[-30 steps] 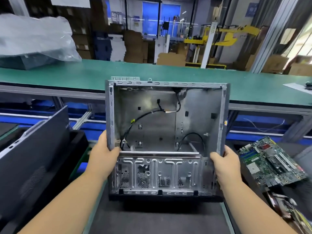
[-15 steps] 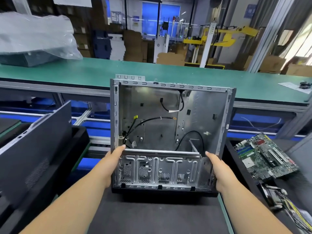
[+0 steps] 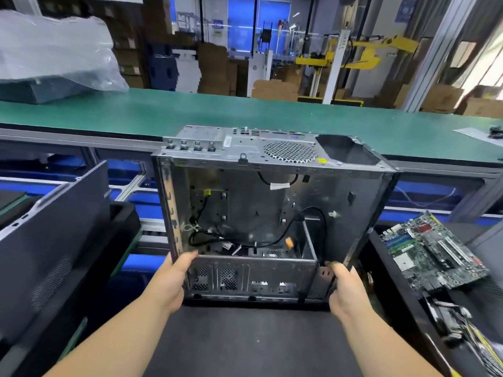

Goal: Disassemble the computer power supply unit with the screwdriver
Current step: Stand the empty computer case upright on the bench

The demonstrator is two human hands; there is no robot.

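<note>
The stripped computer case [image 3: 272, 213] stands open-side toward the person on the dark counter [image 3: 245, 341], gripped low by both hands. It looks top-heavy and could tip or slide. The left hand [image 3: 170, 278] curls round the left frame edge, the right hand [image 3: 344, 289] round the right corner; sharp sheet metal could cut fingers. Loose black cables [image 3: 313, 227] inside may snag. No screwdriver is visible.
</note>
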